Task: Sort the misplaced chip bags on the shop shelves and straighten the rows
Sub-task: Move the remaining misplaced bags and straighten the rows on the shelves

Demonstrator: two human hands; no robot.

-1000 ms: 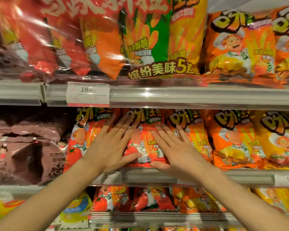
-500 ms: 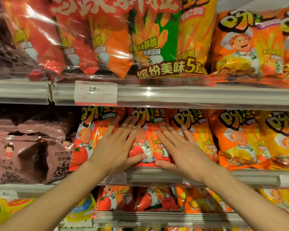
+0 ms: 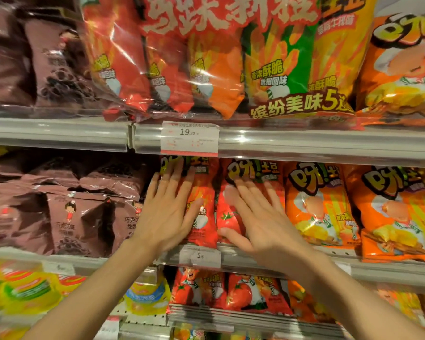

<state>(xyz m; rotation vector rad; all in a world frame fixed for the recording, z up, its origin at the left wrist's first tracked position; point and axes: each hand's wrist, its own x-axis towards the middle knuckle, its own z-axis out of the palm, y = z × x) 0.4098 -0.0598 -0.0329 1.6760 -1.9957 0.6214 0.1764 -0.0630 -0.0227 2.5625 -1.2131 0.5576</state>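
Note:
On the middle shelf two red tomato chip bags stand side by side. My left hand lies flat, fingers spread, on the left red bag. My right hand presses flat on the right red bag, hiding most of its front. Neither hand grips anything. Orange chip bags of the same brand stand in a row to the right of the red ones.
Brown chocolate snack bags fill the middle shelf's left part. A large multi-pack and orange bags sit on the top shelf above a price tag. Red, orange and yellow bags fill the lower shelf.
The view has shifted left, so the shelf appears further right. Both hands have slid upward on the red bags and remain flat against them.

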